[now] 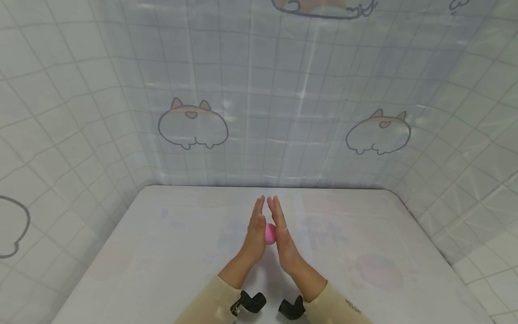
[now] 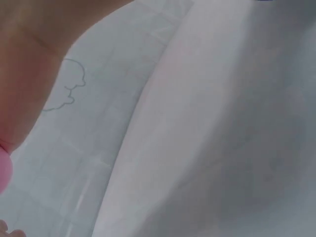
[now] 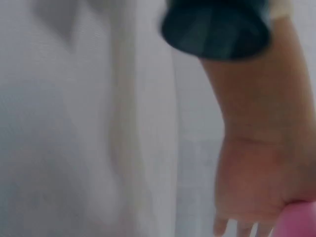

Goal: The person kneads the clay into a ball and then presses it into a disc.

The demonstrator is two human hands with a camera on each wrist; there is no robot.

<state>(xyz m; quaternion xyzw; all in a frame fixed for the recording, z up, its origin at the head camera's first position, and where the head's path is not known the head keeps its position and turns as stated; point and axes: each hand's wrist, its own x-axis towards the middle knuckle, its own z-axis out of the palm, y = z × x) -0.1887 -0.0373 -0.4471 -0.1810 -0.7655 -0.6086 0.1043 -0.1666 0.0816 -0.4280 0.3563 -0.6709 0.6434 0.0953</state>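
Between the two palms, near the middle of the head view, sits a smooth pink ball (image 1: 270, 234). My left hand (image 1: 255, 231) presses it from the left, fingers straight and pointing away from me. From the other side my right hand (image 1: 284, 238) presses too, its fingers also straight. The fingertips of both hands come close together at the top, while the wrists spread apart. In the left wrist view only an edge of the pink ball (image 2: 4, 170) shows; the right wrist view has part of the pink ball (image 3: 298, 222) in its lower right corner, against a palm.
A white table (image 1: 162, 252) with faint coloured prints lies under the hands. Behind it hangs a pale grid-patterned curtain (image 1: 283, 135) with cartoon animal drawings, which also runs along both sides. Black wrist cameras stick out from the left sleeve (image 1: 214, 301) and the right sleeve (image 1: 333, 306).
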